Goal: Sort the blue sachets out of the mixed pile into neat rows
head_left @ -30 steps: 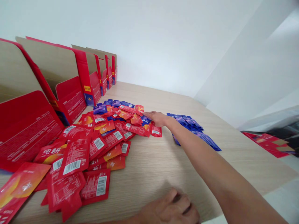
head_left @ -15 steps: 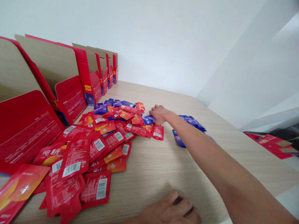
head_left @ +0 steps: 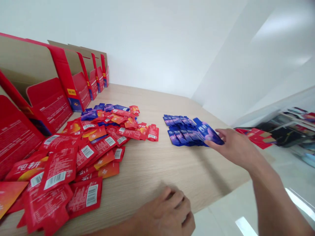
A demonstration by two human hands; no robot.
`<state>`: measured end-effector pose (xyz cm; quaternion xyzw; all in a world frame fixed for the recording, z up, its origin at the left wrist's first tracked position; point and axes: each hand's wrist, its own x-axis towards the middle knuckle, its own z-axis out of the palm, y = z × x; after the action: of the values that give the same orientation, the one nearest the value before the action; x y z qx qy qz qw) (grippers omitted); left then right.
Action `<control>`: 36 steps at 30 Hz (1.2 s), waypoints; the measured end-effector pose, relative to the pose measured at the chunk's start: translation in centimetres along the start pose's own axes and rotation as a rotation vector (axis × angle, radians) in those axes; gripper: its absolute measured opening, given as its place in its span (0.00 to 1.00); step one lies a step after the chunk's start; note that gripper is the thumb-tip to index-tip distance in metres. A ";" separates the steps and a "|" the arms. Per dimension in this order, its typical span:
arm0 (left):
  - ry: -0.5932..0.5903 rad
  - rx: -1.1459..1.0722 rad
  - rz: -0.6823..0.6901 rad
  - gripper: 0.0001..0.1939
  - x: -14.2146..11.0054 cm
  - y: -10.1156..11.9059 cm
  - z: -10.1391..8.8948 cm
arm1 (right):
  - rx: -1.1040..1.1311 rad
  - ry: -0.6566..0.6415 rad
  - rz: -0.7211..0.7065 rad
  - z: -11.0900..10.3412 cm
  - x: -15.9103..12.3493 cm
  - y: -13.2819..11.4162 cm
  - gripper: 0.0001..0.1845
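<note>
A blue-purple sachet (head_left: 208, 132) is pinched between the thumb and fingers of my right hand (head_left: 232, 146), tilted at the right end of two overlapping rows of blue sachets (head_left: 180, 135). Whether it touches them I cannot tell. My left hand (head_left: 169, 209) rests on the table at the bottom, fingers loosely bent and slightly apart, with nothing seen in it; its fingertips are partly hidden. To the left spreads a loose heap of red and orange sachets (head_left: 95, 152), many with barcodes up, and some blue sachets (head_left: 90, 114) lie at its far side.
Several open red cardboard boxes (head_left: 49, 105) stand in a line along the left side. The wooden table (head_left: 142, 167) meets a white wall at the back. Its right edge drops to a shiny floor, where red flat cardboard (head_left: 257, 137) and blurred items lie farther off.
My right hand has moved from the heap's far right side to the blue rows, carrying a blue sachet. The view has turned rightward. My left hand stays low on the table.
</note>
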<state>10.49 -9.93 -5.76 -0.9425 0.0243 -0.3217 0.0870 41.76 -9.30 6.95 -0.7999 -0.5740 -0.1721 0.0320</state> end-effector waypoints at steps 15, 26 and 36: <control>-0.092 -0.007 -0.021 0.10 0.2 0.4 -0.8 | 0.065 -0.294 0.264 7.5 -7.6 7.3 0.28; -0.110 -0.010 -0.015 0.11 -0.1 0.5 -0.6 | 0.064 -0.281 0.273 8.7 -7.2 8.3 0.30; -0.086 -0.001 -0.010 0.10 0.0 0.5 -0.5 | 0.073 -0.304 0.277 8.5 -7.0 8.6 0.29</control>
<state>10.18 -10.47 -5.40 -0.9556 0.0161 -0.2813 0.0859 49.87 -16.44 -1.95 -0.8863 -0.4625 -0.0227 -0.0027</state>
